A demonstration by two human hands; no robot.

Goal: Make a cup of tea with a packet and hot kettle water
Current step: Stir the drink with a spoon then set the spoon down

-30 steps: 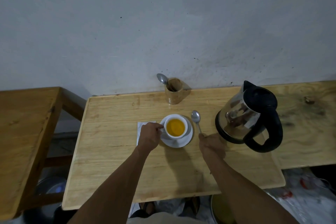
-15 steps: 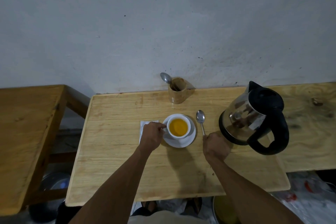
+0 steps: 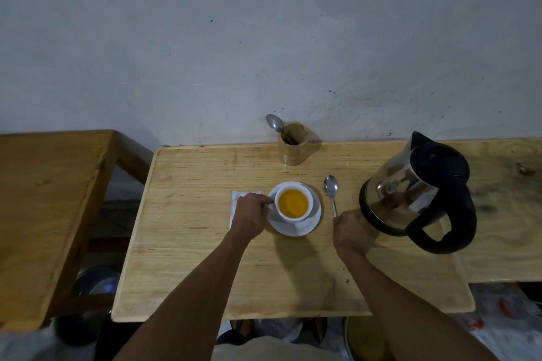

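A white cup (image 3: 293, 203) of amber tea sits on a white saucer (image 3: 308, 227) in the middle of the wooden table (image 3: 205, 258). My left hand (image 3: 250, 214) pinches the cup's handle on its left side. A metal spoon (image 3: 331, 189) lies flat on the table to the right of the saucer. My right hand (image 3: 353, 231) closes on the end of the spoon's handle. A steel kettle (image 3: 410, 193) with a black lid and handle stands just right of my right hand. A white packet (image 3: 236, 199) lies partly under my left hand.
A wooden cup (image 3: 293, 146) holding another spoon (image 3: 274, 122) stands at the table's back edge against the grey wall. A second wooden table (image 3: 44, 199) sits to the left across a gap. Pots and bags lie on the floor below.
The view has shifted slightly. Both hands stay where they were, the left at the cup's handle and the right on the spoon lying on the table.
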